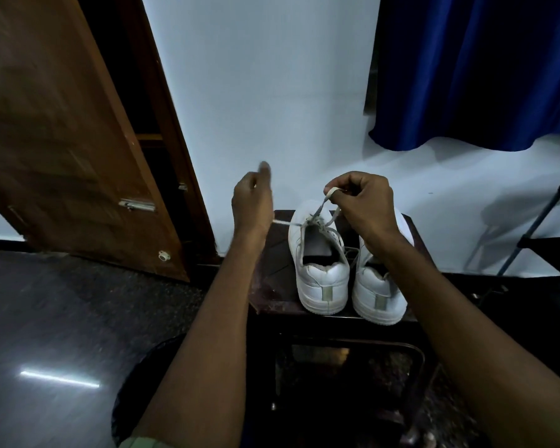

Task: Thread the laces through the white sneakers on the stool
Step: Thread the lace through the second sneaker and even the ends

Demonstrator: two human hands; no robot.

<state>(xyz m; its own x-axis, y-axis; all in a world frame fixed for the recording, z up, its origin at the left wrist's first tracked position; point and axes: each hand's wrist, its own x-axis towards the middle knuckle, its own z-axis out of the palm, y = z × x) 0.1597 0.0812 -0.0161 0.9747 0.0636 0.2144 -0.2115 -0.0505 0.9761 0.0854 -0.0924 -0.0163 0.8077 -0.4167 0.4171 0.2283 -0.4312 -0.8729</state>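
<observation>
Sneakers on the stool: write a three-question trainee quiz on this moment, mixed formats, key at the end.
1. True or false: both sneakers stand on the stool with heels toward the camera.
2. Which hand pinches a lace loop above the shoes? A) left hand B) right hand C) neither
3. Fill in: the lace being worked runs from the ____ sneaker.

Key:
1. True.
2. B, the right hand; the left hand pulls another lace end sideways.
3. Left sneaker, beside the right sneaker.
</observation>
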